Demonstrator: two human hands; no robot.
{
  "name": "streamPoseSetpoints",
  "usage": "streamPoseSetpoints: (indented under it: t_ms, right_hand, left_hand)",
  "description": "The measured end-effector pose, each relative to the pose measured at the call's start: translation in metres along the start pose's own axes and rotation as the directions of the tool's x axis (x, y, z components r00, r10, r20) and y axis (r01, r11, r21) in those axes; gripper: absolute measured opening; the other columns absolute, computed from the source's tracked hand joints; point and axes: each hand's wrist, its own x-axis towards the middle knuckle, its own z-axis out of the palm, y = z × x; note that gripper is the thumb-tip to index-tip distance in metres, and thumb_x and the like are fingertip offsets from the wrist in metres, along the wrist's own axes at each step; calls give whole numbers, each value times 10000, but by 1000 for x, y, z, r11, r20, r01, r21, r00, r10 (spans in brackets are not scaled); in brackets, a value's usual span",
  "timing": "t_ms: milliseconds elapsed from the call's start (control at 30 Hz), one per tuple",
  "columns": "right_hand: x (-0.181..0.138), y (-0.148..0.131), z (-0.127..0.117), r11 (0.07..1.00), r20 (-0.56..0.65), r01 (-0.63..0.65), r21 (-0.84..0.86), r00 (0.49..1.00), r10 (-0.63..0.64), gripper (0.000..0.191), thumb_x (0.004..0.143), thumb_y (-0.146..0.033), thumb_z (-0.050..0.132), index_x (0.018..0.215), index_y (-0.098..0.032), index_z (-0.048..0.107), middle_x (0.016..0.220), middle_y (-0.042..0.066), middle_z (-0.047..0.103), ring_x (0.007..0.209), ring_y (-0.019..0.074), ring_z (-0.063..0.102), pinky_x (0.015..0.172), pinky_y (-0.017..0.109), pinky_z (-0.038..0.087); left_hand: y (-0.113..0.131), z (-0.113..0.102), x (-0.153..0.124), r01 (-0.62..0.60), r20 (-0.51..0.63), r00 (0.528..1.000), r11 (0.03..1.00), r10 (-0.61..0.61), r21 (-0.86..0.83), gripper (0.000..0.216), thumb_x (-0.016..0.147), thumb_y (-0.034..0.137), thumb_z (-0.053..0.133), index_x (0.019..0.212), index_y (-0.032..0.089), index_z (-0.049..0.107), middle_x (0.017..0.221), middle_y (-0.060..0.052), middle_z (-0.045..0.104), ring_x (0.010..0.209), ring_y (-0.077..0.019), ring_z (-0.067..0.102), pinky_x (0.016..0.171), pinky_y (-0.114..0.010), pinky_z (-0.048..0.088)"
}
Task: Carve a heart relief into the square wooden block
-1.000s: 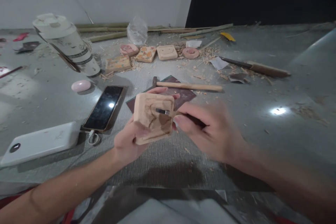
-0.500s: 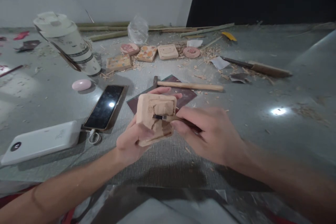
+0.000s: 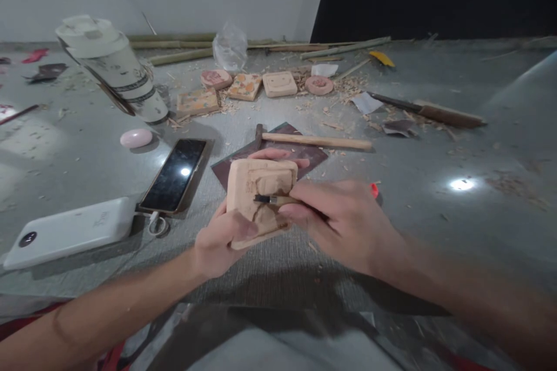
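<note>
A pale, partly carved wooden block [image 3: 256, 182] is held up over the grey table [image 3: 435, 145], gripped from below and behind by my left hand [image 3: 217, 243]. My right hand [image 3: 343, 223] is closed round a small carving tool [image 3: 272, 200], whose dark metal tip rests on the block's carved face. A red end of the tool shows past my right knuckles.
A hammer [image 3: 313, 140] lies on dark sandpaper just behind the block. A phone [image 3: 176, 175] and white power bank [image 3: 69, 233] lie at the left, with a cup [image 3: 113, 69] and pink stone behind. Carved tiles [image 3: 243, 87], shavings, bamboo sticks and a knife [image 3: 430, 110] lie farther back.
The block has tipped slightly and shifted right in my left hand. My right hand has drawn the tool's tip a little lower across the carved face.
</note>
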Motion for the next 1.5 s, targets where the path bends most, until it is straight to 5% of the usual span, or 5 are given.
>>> streamPoseSetpoints:
  t_ms: [533,767,967,1233,1500]
  right_hand:
    - [0,1,5,1000,-20,18,7,1000,-18,411,1186,-341,497,790,-233,522,611,-71,489,527,104,404,543,280,296]
    - [-3,3,4,954,-49,108,-280,991,-126,478,1202,-406,456,785,-212,589,608,-32,567,523,123,441,530,329,258]
    - [-1,0,6,996,-27,59,-61,998,-60,433,1210,-387,449,834,-217,578,612,-64,554,522,107,454,556,281,336]
    - [-5,2,5,932,-73,139,-334,982,-172,477,1205,-393,460,783,-213,591,613,-35,582,524,127,464,536,345,288]
    - [-1,-3,7,996,-32,67,-54,997,-69,444,1217,-391,434,818,-226,541,614,-75,547,505,97,417,538,279,315]
  left_hand:
    - [-4,-3,-4,71,-66,996,996,-67,49,665,702,242,743,1359,292,656,1303,-67,773,1304,-364,699,986,-464,653]
    - [-5,-4,-3,53,-13,999,998,-53,32,625,715,240,693,1337,289,671,1287,-66,783,1375,-358,671,1055,-481,640]
    - [4,6,-3,44,-64,997,995,-38,84,686,670,157,723,1334,327,697,1354,10,783,1242,-258,755,985,-328,649]
    - [-4,1,-4,57,-65,996,997,-54,50,609,724,203,694,1322,318,698,1321,-29,794,1402,-335,679,1061,-453,634]
    - [7,9,-3,89,-80,993,995,-85,47,705,635,146,718,1303,372,724,1461,39,745,1195,-234,752,931,-310,649]
